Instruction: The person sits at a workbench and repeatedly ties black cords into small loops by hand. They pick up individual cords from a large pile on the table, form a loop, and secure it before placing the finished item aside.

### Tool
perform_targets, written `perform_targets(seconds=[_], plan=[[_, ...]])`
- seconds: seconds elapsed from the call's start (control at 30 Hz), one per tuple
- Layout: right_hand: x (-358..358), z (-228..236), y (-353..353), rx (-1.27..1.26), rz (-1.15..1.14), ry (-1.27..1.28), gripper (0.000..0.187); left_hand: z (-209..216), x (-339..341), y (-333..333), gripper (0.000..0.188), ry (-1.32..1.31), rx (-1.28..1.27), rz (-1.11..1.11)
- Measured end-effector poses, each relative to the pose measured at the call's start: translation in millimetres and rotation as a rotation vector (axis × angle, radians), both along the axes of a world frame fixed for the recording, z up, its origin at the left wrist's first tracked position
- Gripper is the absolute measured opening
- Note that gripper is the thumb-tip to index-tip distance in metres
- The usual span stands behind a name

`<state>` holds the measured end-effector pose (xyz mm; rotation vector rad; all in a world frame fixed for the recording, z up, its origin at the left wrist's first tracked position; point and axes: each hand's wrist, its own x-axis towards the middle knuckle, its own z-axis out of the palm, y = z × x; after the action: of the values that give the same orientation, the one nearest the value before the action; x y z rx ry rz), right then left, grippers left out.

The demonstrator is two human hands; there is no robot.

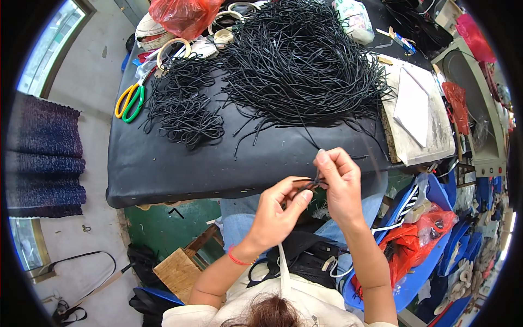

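Both my hands meet in front of the table's near edge, pinching a thin black cord [309, 137]. My left hand [278, 210] has its thumb and fingers closed on a looped part of it. Just to the right and slightly higher, my right hand [340, 182] pinches the cord between thumb and forefinger. From there a strand runs up toward a large heap of black cords [299, 65] on the table. A smaller pile of looped, bundled black cords [188, 109] lies to its left. Fingers hide part of the cord where the hands meet.
On the black-covered table [163, 169] lie yellow-and-green-handled scissors [131, 102], a red plastic bag [185, 16] and a pale board with white paper [414, 109]. A blue bin [400, 297] holding red bags stands at my right. A wooden stool [177, 272] is at lower left.
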<state>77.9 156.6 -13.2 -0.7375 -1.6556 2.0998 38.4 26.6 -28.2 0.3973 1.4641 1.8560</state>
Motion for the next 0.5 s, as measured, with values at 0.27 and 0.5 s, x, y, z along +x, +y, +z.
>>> perform_targets(seconds=[0.27, 0.5], plan=[[2, -5, 5, -0.046, -0.023, -0.023, 0.019, -6, 4, -1, 0.023, 0.052, -0.008, 0.011], [13, 3, 17, -0.047, 0.211, -0.176, 0.037, 4, -9, 6, 0.019, 0.011, -0.017, 0.013]])
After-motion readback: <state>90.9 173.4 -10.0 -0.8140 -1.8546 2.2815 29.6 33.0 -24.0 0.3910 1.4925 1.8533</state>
